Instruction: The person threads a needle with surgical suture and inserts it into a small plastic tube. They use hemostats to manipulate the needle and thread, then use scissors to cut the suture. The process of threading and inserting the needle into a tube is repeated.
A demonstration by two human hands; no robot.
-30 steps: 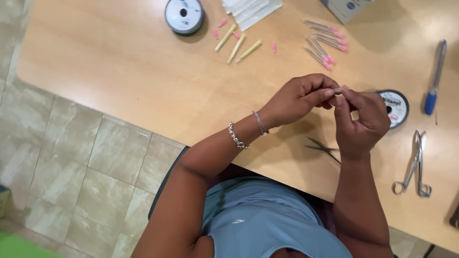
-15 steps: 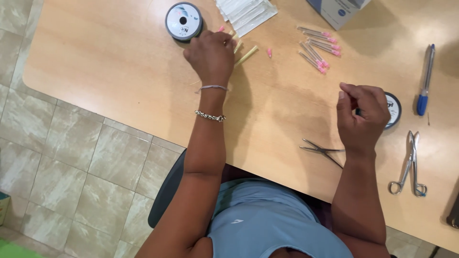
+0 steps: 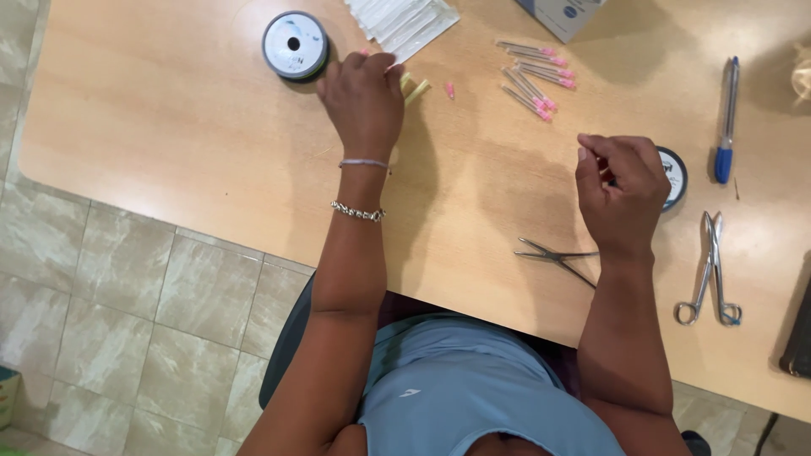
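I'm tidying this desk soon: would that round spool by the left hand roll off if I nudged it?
Probably not. The round spool lies flat on its face on the wooden table, so a nudge would likely make it slide, not roll. It looks rigid and compact, probably easy to pinch by the rim. Set on edge, it could well roll. The left hand rests just beside it.

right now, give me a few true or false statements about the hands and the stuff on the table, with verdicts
1. The left hand reaches to the yellowish sticks beside the round spool. True.
2. The right hand rests flat on the table. False: it is raised, with fingers curled, in front of a second round spool.
3. The blue pen lies right of the right hand. True.
4. The pink-tipped needles are in the left hand. False: they lie loose on the table, between the hands.
5. The metal scissors are being held. False: they lie alone near the table edge.
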